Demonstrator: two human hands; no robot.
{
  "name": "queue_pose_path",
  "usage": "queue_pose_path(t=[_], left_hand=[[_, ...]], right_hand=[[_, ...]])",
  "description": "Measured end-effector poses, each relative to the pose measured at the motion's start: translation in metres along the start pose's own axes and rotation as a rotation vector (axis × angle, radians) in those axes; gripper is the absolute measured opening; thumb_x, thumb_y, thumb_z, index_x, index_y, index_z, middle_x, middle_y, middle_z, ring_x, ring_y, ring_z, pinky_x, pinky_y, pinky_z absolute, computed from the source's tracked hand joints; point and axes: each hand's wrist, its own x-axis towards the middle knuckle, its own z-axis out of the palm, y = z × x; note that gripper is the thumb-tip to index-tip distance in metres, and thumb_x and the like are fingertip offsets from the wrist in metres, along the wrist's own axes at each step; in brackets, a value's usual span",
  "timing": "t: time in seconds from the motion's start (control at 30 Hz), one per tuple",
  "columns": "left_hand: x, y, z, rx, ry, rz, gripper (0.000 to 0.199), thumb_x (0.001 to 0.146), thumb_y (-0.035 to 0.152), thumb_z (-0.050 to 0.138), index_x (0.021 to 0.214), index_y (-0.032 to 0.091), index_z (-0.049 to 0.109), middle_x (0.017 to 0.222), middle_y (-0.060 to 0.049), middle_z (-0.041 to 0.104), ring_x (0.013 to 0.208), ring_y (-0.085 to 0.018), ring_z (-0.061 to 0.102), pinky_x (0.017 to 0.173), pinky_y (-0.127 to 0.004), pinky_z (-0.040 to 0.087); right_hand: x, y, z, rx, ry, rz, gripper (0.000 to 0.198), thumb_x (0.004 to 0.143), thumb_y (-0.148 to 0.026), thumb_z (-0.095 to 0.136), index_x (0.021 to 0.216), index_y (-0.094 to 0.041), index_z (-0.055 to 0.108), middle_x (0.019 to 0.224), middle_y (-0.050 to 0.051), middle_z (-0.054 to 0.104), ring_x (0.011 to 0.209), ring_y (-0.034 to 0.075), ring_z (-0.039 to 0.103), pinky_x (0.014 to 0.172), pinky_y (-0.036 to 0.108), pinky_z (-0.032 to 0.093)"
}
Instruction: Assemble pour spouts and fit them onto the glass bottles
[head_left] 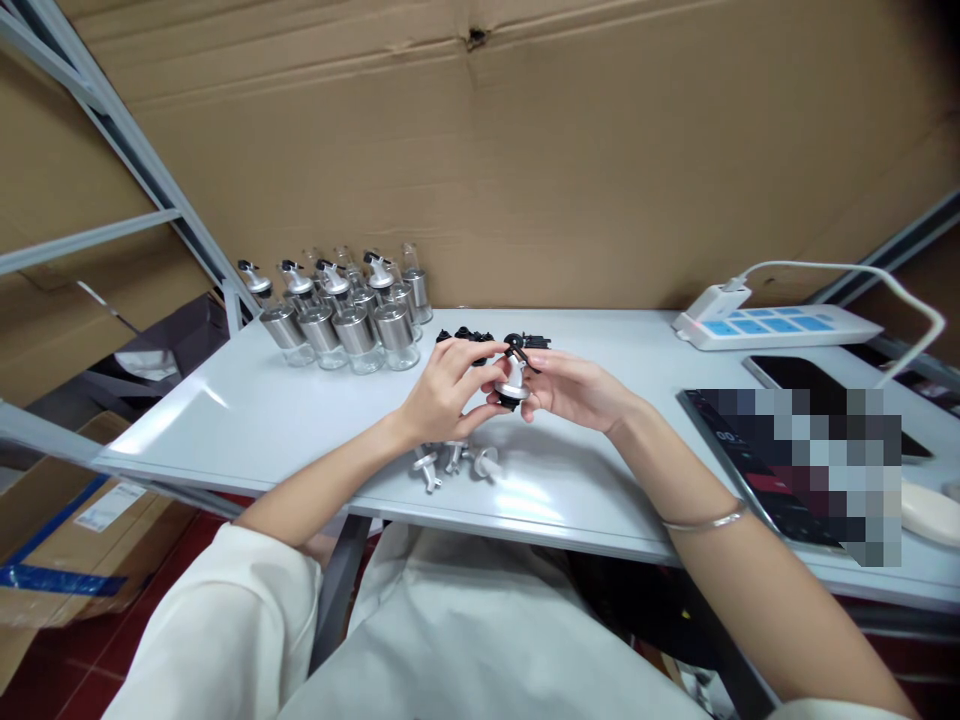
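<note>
Above the middle of the white table, a silver pourer spout (514, 382) with a black flip cap and black stopper is held upright between both hands. My left hand (457, 385) is closed on its left side, thumb low by the base and fingers near the cap. From the right, my right hand (574, 388) grips it with fingertips at the black lever and base. Just behind the hands lie several small black parts (463, 334), partly hidden. Nearer the table's front edge are several loose silver spout pieces (454, 456).
Several glass bottles with steel sleeves (357, 335) stand at the back left, some topped with spouts. On the right are a power strip (787, 327) with a white cable, a dark tablet (757, 470) and a black phone (795, 375). Cardboard (570, 180) walls the back.
</note>
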Motion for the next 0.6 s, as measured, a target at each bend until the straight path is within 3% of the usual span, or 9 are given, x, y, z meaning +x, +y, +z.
queue_pose_path(t=[0.17,0.37,0.6], left_hand=[[-0.0009,0.0006,-0.0011,-0.007,-0.060,-0.033,0.027,0.084,0.042,0.055,0.098,0.019,0.056,0.117,-0.014,0.062,0.102,-0.024,0.058,0.090,-0.043,0.040],[0.0007,0.0010,-0.0017,-0.033,0.008,0.028,0.027,0.083,0.038,0.058,0.101,0.018,0.054,0.116,-0.016,0.061,0.101,-0.023,0.057,0.088,-0.041,0.041],[0.0000,-0.0009,-0.0018,-0.044,-0.021,-0.016,0.027,0.085,0.039,0.056,0.101,0.017,0.054,0.119,-0.016,0.061,0.098,-0.022,0.058,0.089,-0.042,0.041]], right_hand=[[-0.0019,-0.0009,-0.0003,0.010,-0.046,-0.013,0.027,0.075,-0.035,0.072,0.094,-0.016,0.068,0.084,0.009,0.072,0.078,0.018,0.068,0.055,0.024,0.056],[-0.0007,0.0033,-0.0015,-0.001,-0.027,-0.062,0.023,0.074,-0.032,0.074,0.092,-0.018,0.070,0.079,0.005,0.072,0.074,0.016,0.069,0.054,0.023,0.056],[0.0019,0.0036,0.0003,0.015,-0.004,-0.078,0.025,0.074,-0.034,0.073,0.090,-0.015,0.069,0.082,0.007,0.072,0.078,0.018,0.070,0.057,0.024,0.057]])
